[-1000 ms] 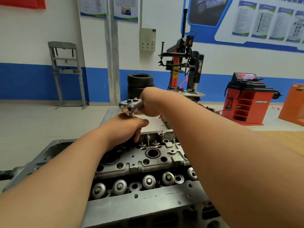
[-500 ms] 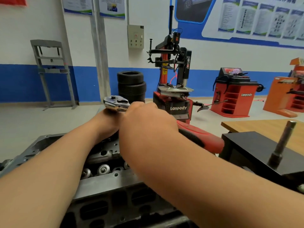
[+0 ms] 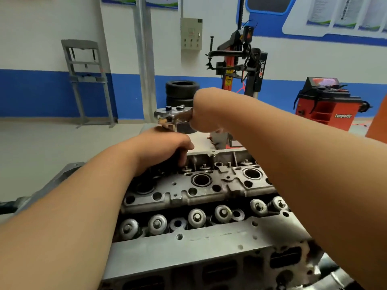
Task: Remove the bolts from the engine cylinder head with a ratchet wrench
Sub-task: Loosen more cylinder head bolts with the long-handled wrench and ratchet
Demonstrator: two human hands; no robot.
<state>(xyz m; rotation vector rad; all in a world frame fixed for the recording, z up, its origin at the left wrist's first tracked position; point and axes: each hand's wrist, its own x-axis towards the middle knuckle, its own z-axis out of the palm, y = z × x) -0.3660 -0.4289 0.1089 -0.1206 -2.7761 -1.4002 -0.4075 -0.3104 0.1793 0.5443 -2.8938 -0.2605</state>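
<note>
The word "power" runs sideways in mostly white letters down the black upright arm [image 3: 261, 69] of the red and black tyre-changing machine [image 3: 228, 65] by the far wall. "Lanpody" stands in white letters on the front of the red wheel-balancing cabinet [image 3: 326, 109] at far right. The yellow label [image 3: 228, 80] on the machine's red column, the grey wall box [image 3: 191, 33] and the white wall posters [image 3: 343, 15] are too blurred to read.

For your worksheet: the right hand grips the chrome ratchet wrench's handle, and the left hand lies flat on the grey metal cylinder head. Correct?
No. The head view shows the left hand curled round the shaft beneath the chrome ratchet wrench, above the grey metal cylinder head.
</note>
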